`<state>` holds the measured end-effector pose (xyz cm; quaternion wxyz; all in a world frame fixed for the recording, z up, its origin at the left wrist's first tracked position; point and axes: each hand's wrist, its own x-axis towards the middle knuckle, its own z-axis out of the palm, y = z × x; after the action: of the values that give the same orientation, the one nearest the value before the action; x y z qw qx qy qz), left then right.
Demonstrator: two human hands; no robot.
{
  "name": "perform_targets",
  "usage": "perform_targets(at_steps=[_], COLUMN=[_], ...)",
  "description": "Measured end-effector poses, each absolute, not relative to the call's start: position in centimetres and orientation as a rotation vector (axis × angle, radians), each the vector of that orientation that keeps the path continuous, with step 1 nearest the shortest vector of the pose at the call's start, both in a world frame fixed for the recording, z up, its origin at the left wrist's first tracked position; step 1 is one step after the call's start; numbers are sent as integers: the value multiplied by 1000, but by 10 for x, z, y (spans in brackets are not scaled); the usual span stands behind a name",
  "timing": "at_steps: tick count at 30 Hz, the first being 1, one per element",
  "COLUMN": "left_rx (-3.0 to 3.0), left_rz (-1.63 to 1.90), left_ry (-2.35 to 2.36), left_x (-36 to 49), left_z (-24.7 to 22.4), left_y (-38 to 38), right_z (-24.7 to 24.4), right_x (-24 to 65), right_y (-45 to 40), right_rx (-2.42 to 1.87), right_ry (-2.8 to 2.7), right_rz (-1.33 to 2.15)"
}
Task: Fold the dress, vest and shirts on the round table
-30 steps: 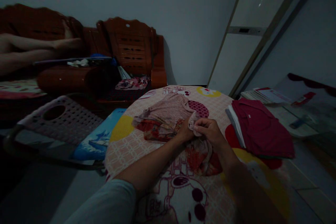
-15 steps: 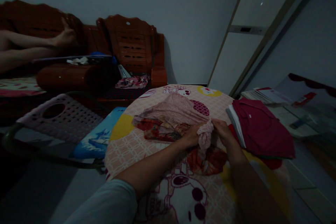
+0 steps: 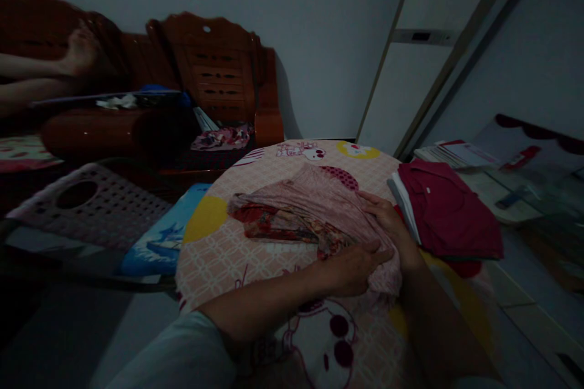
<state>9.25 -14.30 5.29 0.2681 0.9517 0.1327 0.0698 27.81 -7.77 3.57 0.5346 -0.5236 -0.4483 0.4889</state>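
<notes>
A pale pink, heathered fabric garment with a red and brown floral print point(image 3: 314, 194) lies across the middle of the frame, spread on a round table with a peach, lattice-patterned cover point(image 3: 207, 276). The person's left hand point(image 3: 353, 268) rests on its lower right part, fingers stretched out and flat on the cloth — released, not gripping. The right hand point(image 3: 387, 219) is set along the garment's right edge, its fingers extended toward the upper left and touching the fabric, likewise unclenched.

Half a second ago both hands held a bunched, twisted end of the garment at centre right; now that bunch is gone, and the pink cloth fans down to the right over the red print that lay exposed there. The left hand has moved lower and further right. The red print on the left part remains in sight.

At the right of the frame, a folded stack of clothes topped by a magenta piece point(image 3: 449, 209) stays on the table, apart from the garment. In the upper left, another person's bare foot point(image 3: 81, 51) now sits further left — the whole view has shifted a little.
</notes>
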Motion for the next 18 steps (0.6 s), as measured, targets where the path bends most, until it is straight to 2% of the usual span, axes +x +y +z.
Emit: perform_targets(at_steps=[7,18], left_rx=[2579,2510], left_rz=[236,193], left_ry=[352,350], left_x=[92,93], left_z=[52,52], left_y=[-143,-142], right_z=[40,51], right_x=[280,276], right_y=[-83,-89], right_rx=[-1123,-1126], right_ry=[-978,-1019], right_rz=[1256,1149])
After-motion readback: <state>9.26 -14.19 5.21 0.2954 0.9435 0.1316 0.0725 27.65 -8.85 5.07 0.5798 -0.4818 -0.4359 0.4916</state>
